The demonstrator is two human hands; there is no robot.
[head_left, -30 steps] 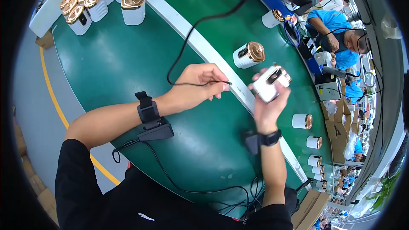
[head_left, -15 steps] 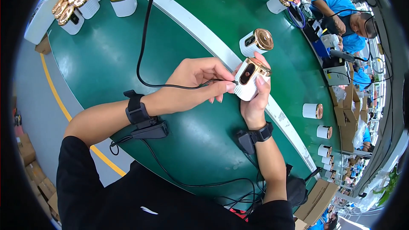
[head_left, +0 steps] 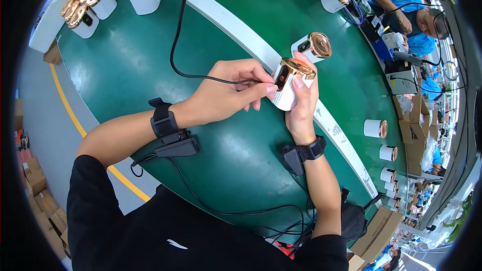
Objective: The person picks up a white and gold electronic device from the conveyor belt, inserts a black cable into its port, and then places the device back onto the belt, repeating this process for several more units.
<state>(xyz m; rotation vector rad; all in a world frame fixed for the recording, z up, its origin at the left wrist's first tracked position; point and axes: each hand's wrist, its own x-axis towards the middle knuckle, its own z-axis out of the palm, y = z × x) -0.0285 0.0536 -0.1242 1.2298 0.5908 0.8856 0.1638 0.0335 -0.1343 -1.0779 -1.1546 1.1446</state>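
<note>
Cord (head_left: 196, 76) and jar (head_left: 284, 97), apart a second ago, now seem to meet, so joining looks begun. Left hand (head_left: 221, 93) pinches the cord near its tip; right hand (head_left: 302, 113) grips the jar over the bench (head_left: 236, 173).

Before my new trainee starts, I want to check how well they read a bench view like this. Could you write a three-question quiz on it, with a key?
1. What is the left hand pinching?
2. True or false: the right hand holds a white canister with a gold top.
3. Where in the picture is the packed cluster of canisters?
A) lower right
B) upper left
C) lower left

Key:
1. A black cable, near its end.
2. True.
3. B
</note>
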